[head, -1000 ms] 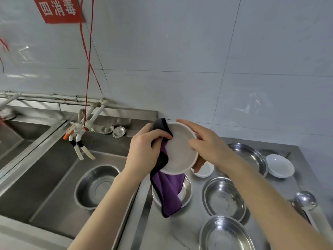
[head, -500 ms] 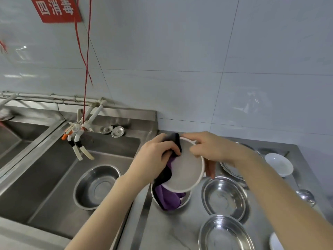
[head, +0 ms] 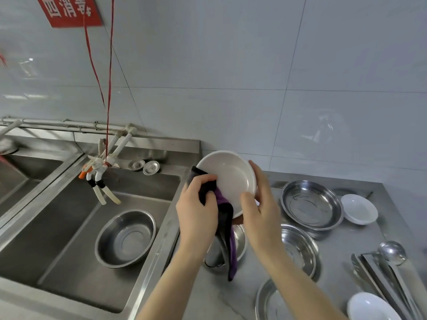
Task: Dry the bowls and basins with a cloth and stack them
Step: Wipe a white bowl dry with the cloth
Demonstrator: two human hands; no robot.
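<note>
A white bowl is held tilted above the counter, its inside facing me. My right hand grips its lower right rim, thumb inside and fingers behind. My left hand pinches a purple and black cloth against the bowl's left rim; the cloth hangs down into a steel bowl below. Steel basins lie on the counter: one at the back right, one in the middle, one at the front. Another steel basin sits in the sink.
Small white bowls stand at the right and front right. A ladle and tongs lie at the counter's right edge. A tap hangs over the sink, with two drain plugs on the ledge behind.
The bowl has been turned so its inside faces me instead of its underside. The cloth has shifted to the left rim and hangs lower. The view has dropped, showing more counter.
</note>
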